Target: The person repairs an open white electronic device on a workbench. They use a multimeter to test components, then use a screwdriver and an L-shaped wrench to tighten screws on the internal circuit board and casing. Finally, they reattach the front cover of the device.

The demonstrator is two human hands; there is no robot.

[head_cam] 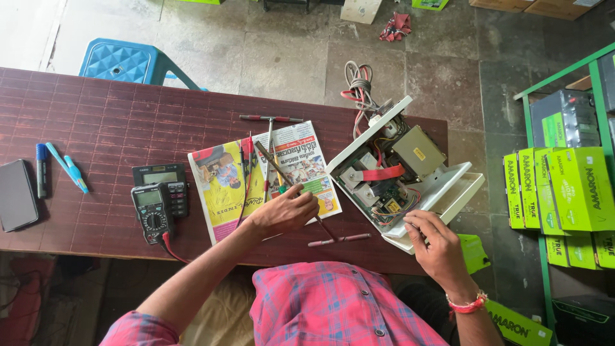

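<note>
My left hand (286, 209) rests on a colourful newspaper sheet (224, 182) and grips a long thin screwdriver (272, 163) that slants up to the left. My right hand (432, 240) holds the near edge of an opened white electronic unit (442, 192). Inside the unit I see circuit boards, a red ribbon cable and a metal block. A bundle of grey and red wires (359, 86) leaves its far end.
A multimeter (150, 211) with a red lead and a calculator (165, 176) lie left of the paper. A T-handle tool (270, 119) and a red-handled tool (339, 240) lie on the table. Pens (67, 168) and a phone (16, 195) lie far left; green boxes (564, 189) fill a rack.
</note>
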